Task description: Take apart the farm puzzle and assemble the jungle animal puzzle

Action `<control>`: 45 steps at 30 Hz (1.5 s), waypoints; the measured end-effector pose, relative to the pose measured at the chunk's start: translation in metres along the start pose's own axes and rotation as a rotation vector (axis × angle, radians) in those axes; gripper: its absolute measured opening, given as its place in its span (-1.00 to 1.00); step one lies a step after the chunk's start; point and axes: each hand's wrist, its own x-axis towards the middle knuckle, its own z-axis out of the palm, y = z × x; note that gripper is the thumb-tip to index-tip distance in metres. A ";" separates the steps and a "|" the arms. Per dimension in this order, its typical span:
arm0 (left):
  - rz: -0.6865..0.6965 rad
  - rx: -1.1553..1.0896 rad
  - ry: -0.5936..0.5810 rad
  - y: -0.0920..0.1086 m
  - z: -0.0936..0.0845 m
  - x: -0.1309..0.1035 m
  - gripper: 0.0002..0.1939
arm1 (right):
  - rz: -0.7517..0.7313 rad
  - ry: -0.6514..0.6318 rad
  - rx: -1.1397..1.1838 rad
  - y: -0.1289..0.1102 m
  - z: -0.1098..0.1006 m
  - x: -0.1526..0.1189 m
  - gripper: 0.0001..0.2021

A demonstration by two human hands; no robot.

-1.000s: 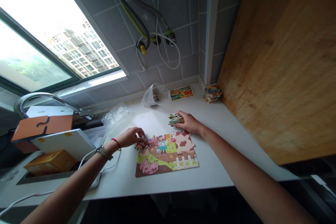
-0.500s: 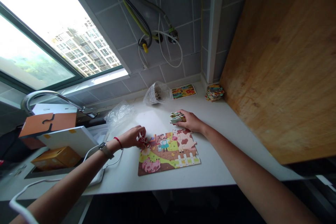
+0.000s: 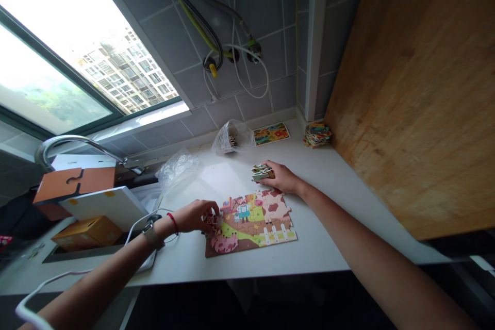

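Observation:
A partly assembled farm puzzle [image 3: 251, 224], with a pink pig, a spotted cow and a white fence, lies flat on the white counter [image 3: 185, 265]. My left hand [image 3: 201, 216] is closed on a red and white puzzle piece [image 3: 211, 220] over the puzzle's left edge. Its fingers partly hide the piece, and whether it touches the pieces below cannot be made out. Above the puzzle's upper edge, my right hand [image 3: 279, 177] is wrapped round a stack of puzzle pieces [image 3: 262, 172] standing on the counter.
Behind lie a clear plastic bag [image 3: 232, 138], a colourful picture card [image 3: 271, 134] and another piece stack [image 3: 317, 135]. Crumpled plastic [image 3: 178, 169], an orange box [image 3: 77, 184], a brown carton [image 3: 87, 233] and a white cable [image 3: 58, 276] are at the left. A wooden panel [image 3: 410, 98] rises at the right.
My left hand has moved down along the puzzle's left side with the red and white piece. My right hand still holds the stack in nearly the same place.

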 end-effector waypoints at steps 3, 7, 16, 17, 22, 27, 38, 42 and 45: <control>-0.036 0.115 0.106 0.011 0.010 -0.004 -0.52 | -0.005 -0.004 0.000 0.000 0.000 0.000 -0.56; -0.102 0.179 0.133 0.022 0.016 -0.011 -0.48 | 0.003 -0.004 0.003 0.000 0.001 0.000 -0.57; -0.234 0.262 0.099 0.039 0.027 -0.020 -0.24 | 0.006 -0.005 0.020 0.001 0.001 0.000 -0.57; -0.241 0.258 0.102 0.039 0.028 -0.020 -0.24 | 0.012 -0.004 0.016 0.000 0.001 0.000 -0.57; -0.246 0.286 0.134 0.038 0.027 -0.019 -0.34 | 0.024 -0.009 0.012 -0.001 0.002 -0.001 -0.57; -0.209 0.244 0.151 0.036 0.027 -0.022 -0.44 | -0.003 -0.001 -0.004 -0.001 0.001 0.000 -0.59; -0.158 0.042 0.183 0.020 0.029 -0.022 -0.63 | 0.022 -0.001 0.045 0.004 0.003 0.000 -0.55; -0.112 -0.064 0.079 0.015 0.011 -0.026 -0.60 | 0.002 0.007 0.021 0.003 0.002 0.000 -0.56; -0.067 -0.152 -0.030 0.016 0.006 -0.028 -0.53 | 0.018 0.003 0.012 0.000 0.001 -0.001 -0.56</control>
